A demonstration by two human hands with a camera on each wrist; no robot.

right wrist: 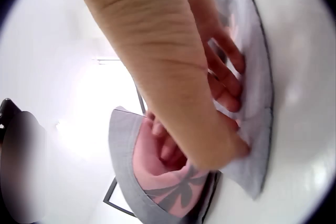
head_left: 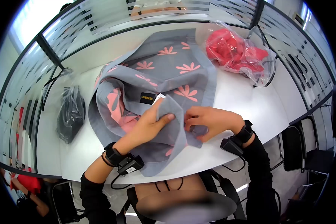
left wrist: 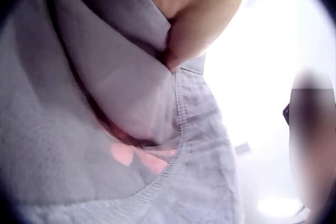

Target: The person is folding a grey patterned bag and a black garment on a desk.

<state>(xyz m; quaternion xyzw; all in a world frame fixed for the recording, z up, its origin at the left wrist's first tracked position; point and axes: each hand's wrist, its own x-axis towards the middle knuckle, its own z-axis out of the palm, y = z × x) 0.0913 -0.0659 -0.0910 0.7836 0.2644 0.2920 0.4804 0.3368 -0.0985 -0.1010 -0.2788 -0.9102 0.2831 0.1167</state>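
A grey cloth with pink leaf shapes [head_left: 207, 80] lies bunched on the white table, a black label [head_left: 148, 98] showing in its folds. My left hand [head_left: 147, 125] grips a raised flap of it, thumb on top; the left wrist view shows that thumb [left wrist: 197, 29] pressed on the fabric by a stitched seam. Just to the right, my right hand [head_left: 212, 121] pinches the cloth's edge with bent fingers. In the right wrist view the fingers of my right hand [right wrist: 226, 82] lie against the grey border, and the pink inner side [right wrist: 152, 155] shows.
A clear bag with red cloth [head_left: 231, 50] lies at the back right. Another with dark contents [head_left: 71, 115] is at the left. Low partitions [head_left: 100, 41] ring the white table [head_left: 246, 100]. Black chairs [head_left: 293, 147] stand at the right, and other people are partly in view.
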